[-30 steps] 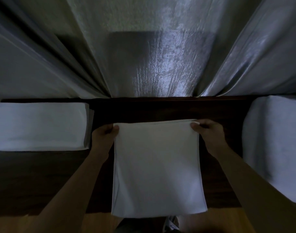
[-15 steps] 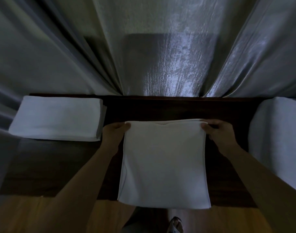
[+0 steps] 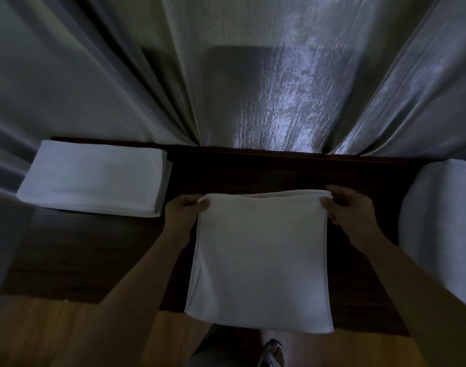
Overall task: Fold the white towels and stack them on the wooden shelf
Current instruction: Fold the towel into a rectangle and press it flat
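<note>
the curtain hangs behind everything, and more of its left folds show than half a second ago, since the head has turned left. below it the wooden shelf runs dark across the view, its front edge over a lighter floor.

on the shelf's right end sits a pile of white cloth, which looks like towels waiting to be folded, though that is only a guess. at the left end lies the folded stack, now fully in view where a second ago its left part was cut off.

in the middle, the towel lies already doubled, its near end hanging over the shelf's front edge. it has hardly moved across the three moments; the far edge looks a little more lifted and bunched now.

the left hand pinches the far left corner between thumb and fingers, and the right hand pinches the far right corner the same way. both grips hold as before.

judging by this, the next fold is about to begin, probably bringing the far edge toward the near one, before the towel joins the stack on the left. a shoe shows at the bottom.
</note>
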`<state>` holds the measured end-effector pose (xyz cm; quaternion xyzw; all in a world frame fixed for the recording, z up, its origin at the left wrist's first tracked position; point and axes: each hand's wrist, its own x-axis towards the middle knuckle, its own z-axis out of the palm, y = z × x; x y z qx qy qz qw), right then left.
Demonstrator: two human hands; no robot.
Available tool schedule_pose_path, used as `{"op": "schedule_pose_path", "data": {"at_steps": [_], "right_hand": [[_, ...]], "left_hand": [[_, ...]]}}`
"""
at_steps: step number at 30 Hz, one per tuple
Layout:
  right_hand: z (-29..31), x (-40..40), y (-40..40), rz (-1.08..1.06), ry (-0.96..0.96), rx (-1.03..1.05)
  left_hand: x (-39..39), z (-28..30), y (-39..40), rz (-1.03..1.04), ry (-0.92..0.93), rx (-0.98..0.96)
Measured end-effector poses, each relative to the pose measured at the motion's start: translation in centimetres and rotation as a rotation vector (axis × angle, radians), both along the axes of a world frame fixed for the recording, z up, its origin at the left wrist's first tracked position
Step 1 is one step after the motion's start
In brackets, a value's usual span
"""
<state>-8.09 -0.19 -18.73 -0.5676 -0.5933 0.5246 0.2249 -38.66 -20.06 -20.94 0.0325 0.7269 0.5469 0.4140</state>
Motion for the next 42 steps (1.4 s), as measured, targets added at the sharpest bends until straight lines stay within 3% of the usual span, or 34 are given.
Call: {"op": "schedule_pose_path", "data": {"at_steps": [9, 11, 14, 17, 19, 23, 27, 42], "right_hand": [[1.1, 0.6, -0.2, 0.054, 0.089, -0.014], [1.3, 0.9, -0.3, 0.076, 0.101, -0.025], [1.6, 1.2, -0.4, 0.108, 0.091, -0.025], [2.2, 1.5, -0.7, 0.088, 0.112, -0.024], [2.8, 1.8, -1.0, 0.076, 0.141, -0.020], [4.1, 2.4, -1.9, 0.094, 0.161, -0.010], [5.5, 2.7, -3.1, 0.080, 0.170, -0.012], [9.5, 3.2, -5.0, 0.080, 0.218, -0.037]], "left_hand": [[-0.9, 0.4, -1.0, -0.061, 0.086, 0.054], [-1.5, 0.8, -1.7, -0.228, 0.273, -0.014], [-2.1, 1.7, -2.4, -0.612, 0.728, -0.206], [-2.0, 3.2, -3.1, -0.758, 0.886, -0.196], [-2.1, 4.3, -3.5, -0.735, 0.820, -0.151], [-1.7, 6.6, -4.6, -0.525, 0.381, -0.014], [-1.2, 7.8, -5.8, -0.435, 0.183, 0.133], [-0.7, 11.0, -7.7, -0.425, 0.233, 0.193]]}}
